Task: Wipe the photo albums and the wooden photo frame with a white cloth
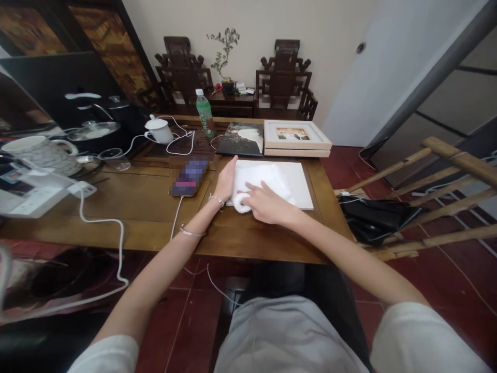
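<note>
A flat white board lies on the wooden table in front of me, with a sheet of white wrapping partly over it. My left hand rests flat against the board's left edge, fingers stretched out. My right hand presses down on a bunched white wad of wrapping at the board's near left corner, fingers curled over it.
A phone on a white cable lies left of the board. Behind it sit a dark photo print, stacked picture frames, a green bottle, and a white teapot. A power strip, cups and pans crowd the left. A bamboo chair stands on the right.
</note>
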Action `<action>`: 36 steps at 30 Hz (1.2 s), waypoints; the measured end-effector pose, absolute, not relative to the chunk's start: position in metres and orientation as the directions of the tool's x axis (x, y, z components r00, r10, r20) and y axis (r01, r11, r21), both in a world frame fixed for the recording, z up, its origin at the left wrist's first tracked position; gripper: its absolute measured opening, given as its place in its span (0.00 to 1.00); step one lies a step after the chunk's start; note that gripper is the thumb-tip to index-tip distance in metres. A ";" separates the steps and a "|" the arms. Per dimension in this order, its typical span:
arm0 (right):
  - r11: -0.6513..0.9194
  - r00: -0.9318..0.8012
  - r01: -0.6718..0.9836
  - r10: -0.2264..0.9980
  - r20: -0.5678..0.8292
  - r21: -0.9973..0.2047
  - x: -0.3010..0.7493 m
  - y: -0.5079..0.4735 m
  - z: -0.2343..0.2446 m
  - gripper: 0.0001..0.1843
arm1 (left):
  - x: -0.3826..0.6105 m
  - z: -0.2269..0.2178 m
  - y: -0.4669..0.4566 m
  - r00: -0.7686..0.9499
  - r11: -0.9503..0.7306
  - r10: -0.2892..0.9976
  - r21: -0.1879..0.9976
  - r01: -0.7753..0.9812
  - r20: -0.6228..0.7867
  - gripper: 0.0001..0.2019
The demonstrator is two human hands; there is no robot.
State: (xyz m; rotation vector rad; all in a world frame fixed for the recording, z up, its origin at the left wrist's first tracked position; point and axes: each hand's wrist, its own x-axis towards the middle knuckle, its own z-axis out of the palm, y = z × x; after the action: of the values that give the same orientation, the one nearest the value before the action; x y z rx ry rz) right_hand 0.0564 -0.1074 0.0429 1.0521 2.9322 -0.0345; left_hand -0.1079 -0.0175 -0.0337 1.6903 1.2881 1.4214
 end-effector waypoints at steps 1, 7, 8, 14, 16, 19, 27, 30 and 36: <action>0.774 -0.774 0.633 0.631 -0.054 -0.031 0.064 -0.113 0.049 0.23 | -0.107 -0.034 -0.019 0.001 -0.385 0.912 0.854 0.350 0.411 0.30; 0.558 -0.559 0.829 0.825 -0.077 -0.042 0.094 -0.083 0.068 0.23 | -0.103 -0.040 -0.025 0.314 -0.500 0.864 0.608 0.616 0.393 0.24; 0.519 -0.520 0.854 0.852 -0.050 -0.045 0.093 -0.071 0.068 0.23 | -0.104 -0.040 -0.025 0.339 -0.507 0.861 0.578 0.640 0.379 0.23; 0.506 -0.510 0.845 0.860 0.024 -0.170 0.051 -0.006 0.068 0.20 | -0.109 -0.038 -0.024 0.423 -0.546 0.836 0.457 0.702 0.350 0.20; 0.527 -0.537 0.821 0.844 0.019 -0.221 0.038 0.007 0.073 0.19 | -0.111 -0.038 -0.025 0.412 -0.537 0.841 0.451 0.713 0.349 0.20; 0.488 -0.505 0.831 0.863 0.006 -0.267 0.040 0.014 0.080 0.17 | -0.114 -0.042 -0.027 0.345 -0.485 0.865 0.432 0.761 0.363 0.21; 0.294 -0.300 0.938 0.954 -0.005 -0.184 0.154 -0.004 0.075 0.23 | -0.109 -0.048 -0.029 0.132 -0.298 0.933 0.516 0.803 0.334 0.25; 0.333 -0.328 0.917 0.943 0.060 -0.217 0.186 -0.026 0.056 0.23 | -0.106 -0.044 -0.025 0.045 -0.231 0.957 0.661 0.714 0.285 0.27; 0.383 -0.360 0.862 0.924 0.131 -0.331 0.198 -0.062 0.033 0.20 | -0.108 -0.033 -0.022 -0.064 -0.046 0.997 0.995 0.092 0.052 0.27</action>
State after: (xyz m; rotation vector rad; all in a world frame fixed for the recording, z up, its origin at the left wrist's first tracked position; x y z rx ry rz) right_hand 0.1984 -0.0624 0.0335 1.8984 2.8470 -0.3578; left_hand -0.1082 -0.0225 -0.0325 1.2810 1.3015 1.2508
